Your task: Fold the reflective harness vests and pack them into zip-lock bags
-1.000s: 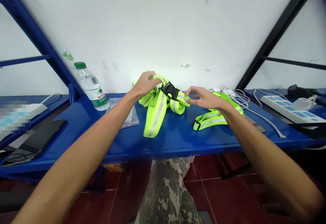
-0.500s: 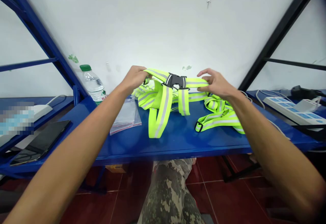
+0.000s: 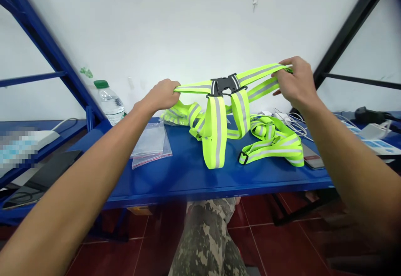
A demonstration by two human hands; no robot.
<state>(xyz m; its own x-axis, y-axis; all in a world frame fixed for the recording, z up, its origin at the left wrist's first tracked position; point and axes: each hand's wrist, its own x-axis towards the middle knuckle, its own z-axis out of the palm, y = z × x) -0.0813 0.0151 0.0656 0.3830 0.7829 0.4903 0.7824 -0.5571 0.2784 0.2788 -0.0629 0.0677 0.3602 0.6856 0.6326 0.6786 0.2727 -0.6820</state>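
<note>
A neon-yellow reflective vest [image 3: 218, 131] made of straps with grey stripes is stretched between my hands above the blue table. Its black buckle [image 3: 224, 85] is fastened in the middle, and strap loops hang below it. My left hand [image 3: 163, 96] is closed on the belt strap left of the buckle. On the right, my right hand [image 3: 296, 79] grips the strap, raised higher than the left. A second bundle of reflective straps [image 3: 274, 142] lies on the table under my right hand. Behind the left loops sits a bagged yellow bundle [image 3: 175, 115], partly hidden.
Clear zip bags [image 3: 152, 142] lie left of the vest on the blue table [image 3: 188, 180]. A water bottle [image 3: 109, 102] with a green cap stands behind my left arm. White cables [image 3: 296, 123], a phone [image 3: 313, 159] and a power strip [image 3: 379, 144] are at the right.
My right hand has moved right and up, pulling the strap longer. The buckle has risen and shifted slightly right, with the hanging loops following. My left hand stays about where it was.
</note>
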